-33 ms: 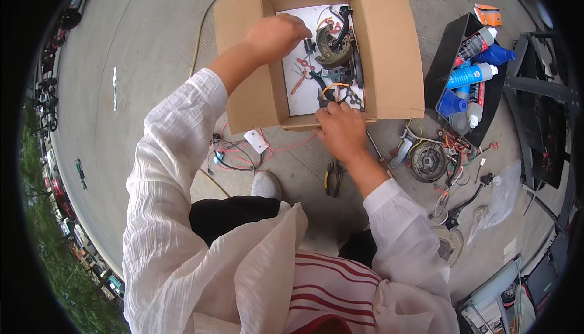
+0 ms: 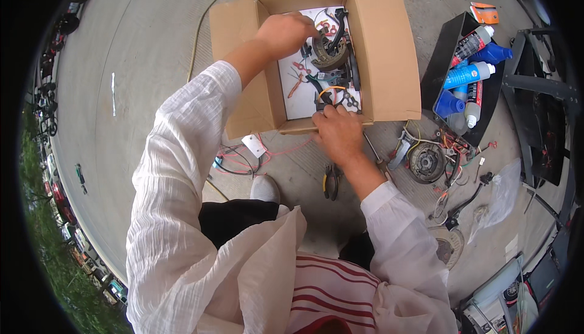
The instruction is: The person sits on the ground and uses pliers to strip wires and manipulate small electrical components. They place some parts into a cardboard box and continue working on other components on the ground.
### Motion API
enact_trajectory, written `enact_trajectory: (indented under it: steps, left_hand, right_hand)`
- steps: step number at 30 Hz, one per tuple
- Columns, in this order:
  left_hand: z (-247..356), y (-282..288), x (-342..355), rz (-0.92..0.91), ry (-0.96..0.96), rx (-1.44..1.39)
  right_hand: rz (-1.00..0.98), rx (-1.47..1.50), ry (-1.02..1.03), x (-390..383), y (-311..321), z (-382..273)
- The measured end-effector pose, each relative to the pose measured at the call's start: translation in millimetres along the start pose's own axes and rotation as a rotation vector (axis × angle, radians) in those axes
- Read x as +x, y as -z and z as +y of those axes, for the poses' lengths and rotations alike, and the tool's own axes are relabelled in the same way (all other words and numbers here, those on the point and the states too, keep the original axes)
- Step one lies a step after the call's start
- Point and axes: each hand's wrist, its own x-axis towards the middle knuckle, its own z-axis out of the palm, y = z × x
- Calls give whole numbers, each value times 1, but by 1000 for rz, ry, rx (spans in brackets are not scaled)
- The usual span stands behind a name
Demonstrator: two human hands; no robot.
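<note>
An open cardboard box (image 2: 383, 60) lies in front of me with its flaps folded out. My left hand (image 2: 287, 34) reaches over its left wall, fingers curled beside a curved brake shoe (image 2: 329, 64); what the fingertips hold, if anything, is hidden. A black lever (image 2: 340, 24) lies by the shoe. Below my left hand is a small black part (image 2: 305, 49) with a thin wire. My right hand (image 2: 339, 132) is closed over the near edge of the box. Close to its fingers are an orange wire (image 2: 328, 88) and dark metal parts (image 2: 349, 100).
Black-and-yellow pliers (image 2: 331, 182) lie by my feet, left of a screwdriver (image 2: 372, 148). Tangled wires (image 2: 240, 159) are on the ground to the left. On the right stand a black bin (image 2: 443, 60) of bottles, a round brake plate (image 2: 426, 162) and a clear plastic bag (image 2: 502, 197).
My left hand has moved right, from above the small black part to the brake shoe's upper edge. The box has shifted slightly left in view; my right hand stays on its near edge.
</note>
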Motion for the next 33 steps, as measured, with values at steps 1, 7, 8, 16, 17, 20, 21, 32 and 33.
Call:
enact_trajectory:
  steps: [1, 7, 8, 16, 17, 20, 21, 32, 33]
  left_hand:
    - [-3, -16, 24, 11, -40, 61]
    - [22, -49, 110, -185, 141, 56]
    - [22, -50, 113, -248, 193, 98]
    - [11, -63, 92, -240, 170, 271]
    - [9, -66, 85, -203, 161, 286]
    - [4, -47, 71, -203, 218, 236]
    - [3, -37, 65, -226, 229, 236]
    - [-12, 28, -17, 129, 360, -197]
    - [-9, 24, -17, 176, 321, -200]
  right_hand:
    - [10, 8, 0, 1, -1, -3]
    - [108, -2, -31, -3, -17, 6]
    - [129, 4, -32, -4, -19, 7]
    - [119, 28, -32, -4, -18, 6]
    - [117, 36, -28, -4, -17, 4]
    - [112, 40, -35, -7, -16, 3]
    - [113, 35, -43, -8, -17, 5]
    - [14, 2, -39, -7, -2, -3]
    - [42, -3, -33, -7, -2, -1]
